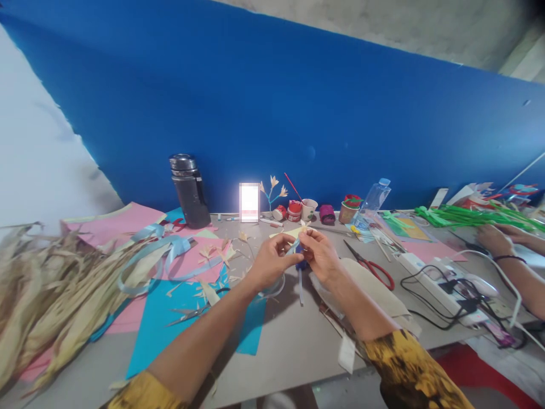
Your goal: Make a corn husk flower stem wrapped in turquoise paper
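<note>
My left hand [272, 258] and my right hand [321, 253] meet above the middle of the table, fingers closed. My right fingers pinch a small cream flower [304, 226] of dried husk just below its petals. Between my left thumb and fingers is a light-blue ribbon [293, 246] at the flower's stem; a pale strip [301, 291] hangs beneath. My fingers partly hide the stem. Close to my left forearm, small scissors [189, 313] and husk scraps lie on blue paper [149, 335]. Red-handled scissors [372, 265] lie beyond my right hand, near a beige cloth [370, 292].
Dried corn husks [63, 295] and a curled blue ribbon [142, 284] cover the left side. A black flask [189, 193], husk flowers [273, 190], a paper cup [309, 209] and a plastic bottle [372, 203] stand behind. Rightward are a cabled power strip [438, 287] and another person's hand [494, 241].
</note>
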The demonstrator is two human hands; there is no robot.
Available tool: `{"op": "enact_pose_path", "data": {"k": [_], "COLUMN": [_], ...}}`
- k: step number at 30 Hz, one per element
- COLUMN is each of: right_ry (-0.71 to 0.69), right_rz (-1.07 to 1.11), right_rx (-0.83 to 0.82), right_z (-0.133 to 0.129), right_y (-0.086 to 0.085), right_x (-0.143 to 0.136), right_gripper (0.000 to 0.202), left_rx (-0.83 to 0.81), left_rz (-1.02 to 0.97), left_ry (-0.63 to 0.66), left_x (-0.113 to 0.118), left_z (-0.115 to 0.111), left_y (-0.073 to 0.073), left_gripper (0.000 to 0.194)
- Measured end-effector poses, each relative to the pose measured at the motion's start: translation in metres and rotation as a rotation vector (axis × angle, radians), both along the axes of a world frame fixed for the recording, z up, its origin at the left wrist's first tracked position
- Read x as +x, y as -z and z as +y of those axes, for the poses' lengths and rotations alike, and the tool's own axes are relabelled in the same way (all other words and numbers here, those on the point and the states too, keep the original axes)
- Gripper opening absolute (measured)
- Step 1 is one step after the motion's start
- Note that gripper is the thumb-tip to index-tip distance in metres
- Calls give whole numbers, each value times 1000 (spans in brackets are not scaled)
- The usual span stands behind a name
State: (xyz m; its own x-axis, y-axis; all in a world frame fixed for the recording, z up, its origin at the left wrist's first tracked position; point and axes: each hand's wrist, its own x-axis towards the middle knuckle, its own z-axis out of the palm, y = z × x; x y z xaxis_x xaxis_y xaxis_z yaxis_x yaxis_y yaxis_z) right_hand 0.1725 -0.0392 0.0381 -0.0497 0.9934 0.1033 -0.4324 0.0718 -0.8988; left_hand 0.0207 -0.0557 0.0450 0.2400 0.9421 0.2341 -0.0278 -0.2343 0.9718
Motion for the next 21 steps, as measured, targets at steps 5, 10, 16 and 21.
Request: {"op": "enact_pose_path", "data": {"k": [5,10,16,21], "right_ry": [46,50,-28,-131], "right_rz": [-24,-56,-59,-52], "right_rx": [-16,-7,54,45], "right_z": [-2,-4,-3,-2], "right_y": [-4,-5,-2,-2], "right_x": [-4,-5,-4,-2], "right_gripper": [37,38,34,30], "left_rx": [295,183,-370,-698], "left_rz": [291,129,-373,-477], "left_ry": [-245,-226,-97,66], "left_x": [2,4,4,-2], "left_z": [-8,-8,2,8], "left_y": [5,2,-1,1], "left_gripper": [21,9,22,18]}}
